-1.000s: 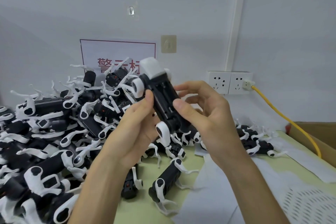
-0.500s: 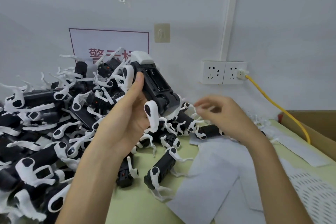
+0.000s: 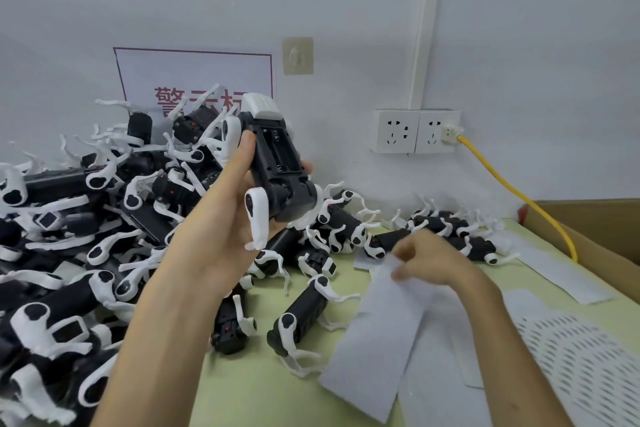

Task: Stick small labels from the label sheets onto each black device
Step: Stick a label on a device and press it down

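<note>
the left hand (image 3: pixel 221 222) is curling its fingers round the black device (image 3: pixel 277 166) above the pile (image 3: pixel 104 218); its body is seeming hard and light, its thin legs fragile. the right hand (image 3: pixel 427 262) is touching the label sheet (image 3: pixel 374 340), its fingers too blurred to tell.

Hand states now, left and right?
Left hand: closed on a black device, held up.
Right hand: curled at the top end of a label sheet; blur hides whether it pinches the sheet.

Green table (image 3: pixel 263 388), devices (image 3: pixel 62 291), label sheets (image 3: pixel 374 340)
</note>
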`<state>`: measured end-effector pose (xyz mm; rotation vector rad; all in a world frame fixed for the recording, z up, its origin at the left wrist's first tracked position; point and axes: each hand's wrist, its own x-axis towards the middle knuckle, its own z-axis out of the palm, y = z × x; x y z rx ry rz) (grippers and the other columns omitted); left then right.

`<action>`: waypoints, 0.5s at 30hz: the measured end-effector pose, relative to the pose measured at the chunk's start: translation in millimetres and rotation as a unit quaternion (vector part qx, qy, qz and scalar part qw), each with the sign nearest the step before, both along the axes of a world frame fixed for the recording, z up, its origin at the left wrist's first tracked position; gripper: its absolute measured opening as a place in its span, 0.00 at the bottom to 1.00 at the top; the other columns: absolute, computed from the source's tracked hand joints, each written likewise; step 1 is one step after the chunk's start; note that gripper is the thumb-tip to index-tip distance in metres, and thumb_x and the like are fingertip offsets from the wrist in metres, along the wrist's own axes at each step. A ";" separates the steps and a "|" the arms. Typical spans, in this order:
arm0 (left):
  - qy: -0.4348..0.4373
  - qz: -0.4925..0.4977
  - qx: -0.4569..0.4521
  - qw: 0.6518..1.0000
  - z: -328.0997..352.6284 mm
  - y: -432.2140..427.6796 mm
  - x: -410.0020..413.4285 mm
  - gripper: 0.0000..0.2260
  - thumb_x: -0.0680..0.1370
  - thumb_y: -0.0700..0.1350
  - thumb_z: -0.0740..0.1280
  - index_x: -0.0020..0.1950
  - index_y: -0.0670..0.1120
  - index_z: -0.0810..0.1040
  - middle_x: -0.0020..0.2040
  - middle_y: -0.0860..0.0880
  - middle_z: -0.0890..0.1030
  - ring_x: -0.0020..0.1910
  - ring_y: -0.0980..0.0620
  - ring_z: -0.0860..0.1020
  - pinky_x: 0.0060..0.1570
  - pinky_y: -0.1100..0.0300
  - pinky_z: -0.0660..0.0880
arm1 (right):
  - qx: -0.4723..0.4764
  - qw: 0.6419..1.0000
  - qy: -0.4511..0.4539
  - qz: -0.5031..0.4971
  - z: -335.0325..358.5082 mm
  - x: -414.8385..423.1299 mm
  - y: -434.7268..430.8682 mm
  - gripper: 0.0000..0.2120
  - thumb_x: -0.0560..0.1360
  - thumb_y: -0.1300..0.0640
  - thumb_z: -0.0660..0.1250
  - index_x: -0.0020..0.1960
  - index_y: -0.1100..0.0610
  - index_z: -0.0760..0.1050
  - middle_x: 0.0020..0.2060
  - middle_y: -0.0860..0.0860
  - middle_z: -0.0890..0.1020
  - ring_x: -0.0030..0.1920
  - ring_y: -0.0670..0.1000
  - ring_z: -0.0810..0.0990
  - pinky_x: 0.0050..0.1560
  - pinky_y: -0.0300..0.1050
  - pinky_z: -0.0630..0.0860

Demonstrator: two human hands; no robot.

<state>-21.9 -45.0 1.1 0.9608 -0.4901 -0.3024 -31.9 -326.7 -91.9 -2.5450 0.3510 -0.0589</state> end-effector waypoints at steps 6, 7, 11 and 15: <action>0.049 -0.055 -0.024 0.997 -13.8 5.3 9.6 0.22 0.83 0.63 0.59 0.62 0.49 0.81 0.59 0.48 0.82 0.55 0.49 0.82 0.49 0.59 0.80 | 0.076 0.868 -0.485 -0.070 64.1 -25.0 27.8 0.13 0.72 0.62 0.75 0.38 0.45 0.79 0.33 0.38 0.81 0.34 0.39 0.78 0.37 0.28 0.69; 0.062 -0.076 -0.024 0.995 -16.3 5.9 12.0 0.22 0.83 0.65 0.59 0.61 0.50 0.82 0.63 0.47 0.82 0.63 0.49 0.79 0.58 0.56 0.77 | 0.090 0.841 -0.530 -0.056 70.3 -28.9 35.1 0.12 0.72 0.62 0.74 0.39 0.46 0.79 0.35 0.39 0.81 0.36 0.40 0.78 0.37 0.30 0.70; 0.103 -0.157 -0.018 0.982 -31.0 -1.3 17.1 0.28 0.79 0.71 0.58 0.58 0.50 0.82 0.78 0.42 0.69 0.75 0.35 0.70 0.77 0.36 0.58 | 0.121 0.818 -0.560 0.057 81.6 -35.6 62.7 0.16 0.71 0.66 0.76 0.40 0.44 0.81 0.41 0.42 0.81 0.39 0.45 0.80 0.32 0.39 0.72; 0.144 -0.205 -0.112 0.962 -37.6 -11.8 11.4 0.26 0.78 0.69 0.66 0.64 0.49 0.80 0.80 0.39 0.66 0.75 0.31 0.68 0.75 0.32 0.60 | 0.103 0.871 -0.455 0.154 79.5 -31.3 78.7 0.16 0.67 0.71 0.78 0.41 0.50 0.86 0.49 0.47 0.83 0.51 0.44 0.81 0.45 0.33 0.74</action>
